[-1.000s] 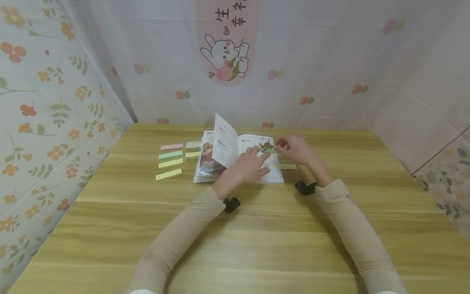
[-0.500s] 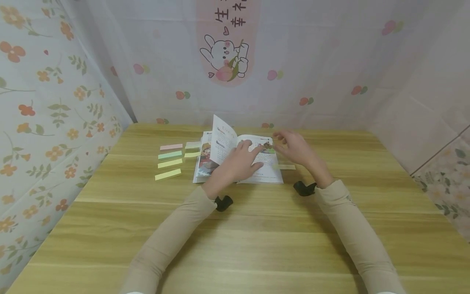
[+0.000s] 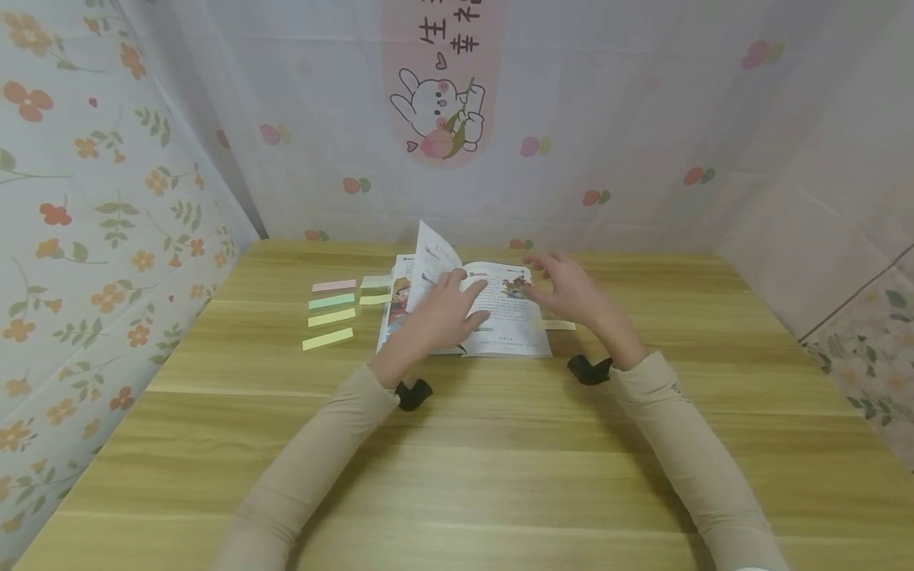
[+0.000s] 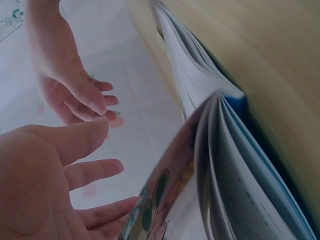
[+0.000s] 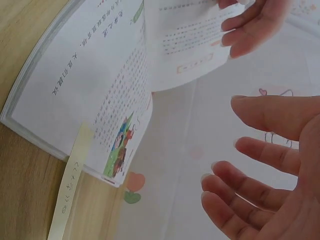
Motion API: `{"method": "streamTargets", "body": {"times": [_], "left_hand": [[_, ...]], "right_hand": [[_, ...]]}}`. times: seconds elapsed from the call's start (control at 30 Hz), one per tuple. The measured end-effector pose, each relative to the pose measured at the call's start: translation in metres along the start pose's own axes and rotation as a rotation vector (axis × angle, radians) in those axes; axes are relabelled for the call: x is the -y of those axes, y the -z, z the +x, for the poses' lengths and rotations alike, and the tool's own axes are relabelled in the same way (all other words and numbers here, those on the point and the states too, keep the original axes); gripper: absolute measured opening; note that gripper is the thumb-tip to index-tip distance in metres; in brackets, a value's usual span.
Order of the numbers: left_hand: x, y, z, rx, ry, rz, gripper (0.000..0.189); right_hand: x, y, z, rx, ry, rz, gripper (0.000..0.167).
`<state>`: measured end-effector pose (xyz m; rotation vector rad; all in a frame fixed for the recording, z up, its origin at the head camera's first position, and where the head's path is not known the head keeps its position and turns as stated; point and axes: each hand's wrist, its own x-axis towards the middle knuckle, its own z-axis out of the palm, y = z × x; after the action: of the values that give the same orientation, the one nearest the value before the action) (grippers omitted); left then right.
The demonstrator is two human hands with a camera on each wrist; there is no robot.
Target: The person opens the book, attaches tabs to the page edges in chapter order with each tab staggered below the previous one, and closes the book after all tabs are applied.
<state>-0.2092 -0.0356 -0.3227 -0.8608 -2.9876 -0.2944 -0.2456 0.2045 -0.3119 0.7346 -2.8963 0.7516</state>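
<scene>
An open illustrated book [image 3: 503, 329] lies near the back of the table, one page [image 3: 435, 246] raised near its spine. My left hand [image 3: 439, 313] is at that raised page, fingers spread; in the left wrist view its fingertips [image 4: 131, 202] meet the page edge. Over the upper outer corner of the right-hand page hovers my right hand [image 3: 567, 287], fingers loosely bent around nothing. A pale yellow sticky tab [image 5: 67, 192] with handwriting sticks out from that page's outer edge.
Left of the book lie a pink strip [image 3: 334, 285], a green strip [image 3: 332, 301] and yellow strips [image 3: 328, 339]. Two more tabs [image 3: 374, 300] jut from the book's left edge. A patterned cloth [image 3: 614, 119] hangs behind the wooden table [image 3: 471, 476].
My left hand has moved left, off the right-hand page and across to the raised page. My right hand has shifted slightly inward over the page corner, its fingers loosening.
</scene>
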Motion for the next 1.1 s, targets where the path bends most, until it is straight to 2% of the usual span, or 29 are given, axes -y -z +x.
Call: {"method": "streamTargets", "body": {"times": [0.43, 0.7, 0.9, 1.1], "left_hand": [[0.015, 0.007, -0.012, -0.005, 0.061, -0.041, 0.055], [0.021, 0.009, -0.014, -0.007, 0.088, -0.112, 0.056], [0.023, 0.011, -0.016, -0.024, 0.089, -0.090, 0.055], [0.025, 0.010, -0.017, -0.045, 0.094, -0.067, 0.054]], "right_hand": [[0.016, -0.008, -0.001, -0.004, 0.069, -0.031, 0.060], [0.027, -0.018, -0.001, 0.022, 0.097, -0.036, 0.062], [0.034, -0.025, 0.000, 0.053, 0.117, -0.062, 0.064], [0.040, -0.033, -0.002, 0.059, 0.174, -0.051, 0.065]]}}
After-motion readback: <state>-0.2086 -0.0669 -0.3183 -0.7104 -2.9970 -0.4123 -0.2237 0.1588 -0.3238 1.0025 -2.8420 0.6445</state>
